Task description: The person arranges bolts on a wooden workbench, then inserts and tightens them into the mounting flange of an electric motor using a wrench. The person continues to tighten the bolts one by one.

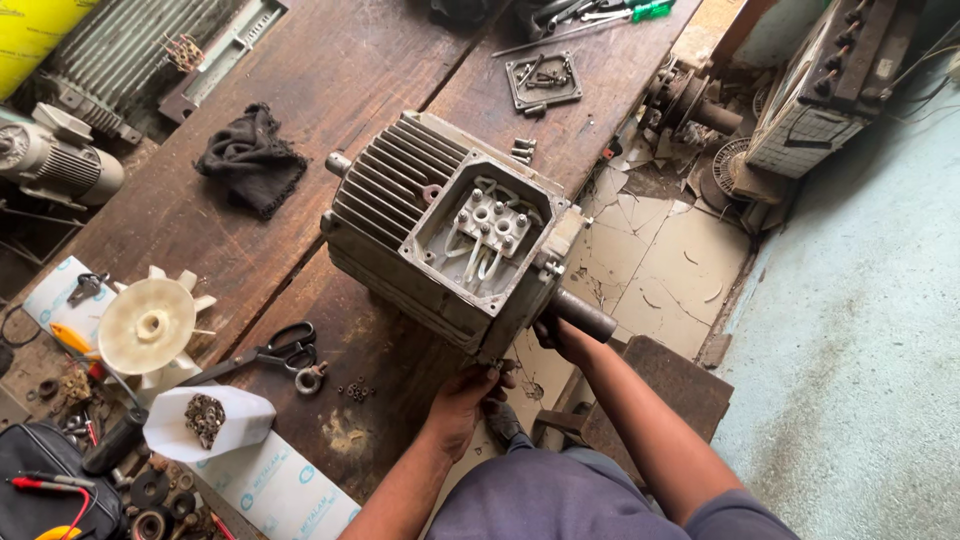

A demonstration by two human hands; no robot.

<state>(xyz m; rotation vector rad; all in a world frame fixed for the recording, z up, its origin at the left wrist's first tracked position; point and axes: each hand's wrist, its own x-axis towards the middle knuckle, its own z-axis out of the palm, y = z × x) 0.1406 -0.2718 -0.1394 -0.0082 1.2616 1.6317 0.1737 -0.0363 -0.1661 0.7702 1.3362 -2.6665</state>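
Head view: the finned electric motor (450, 235) lies on the workbench (330, 90) edge, its long axis running from upper left to lower right, shaft (583, 313) pointing past the bench. The left hand (468, 392) grips its lower corner; the right hand (562, 338) cups under the shaft end, fingers hidden.

right hand (562, 338) mostly behind motor (450, 235)

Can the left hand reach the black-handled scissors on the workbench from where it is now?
Probably yes. The left hand grips the motor's lower edge, and the scissors lie on bare wood to its left with nothing between them. It would have to let go of the motor first.
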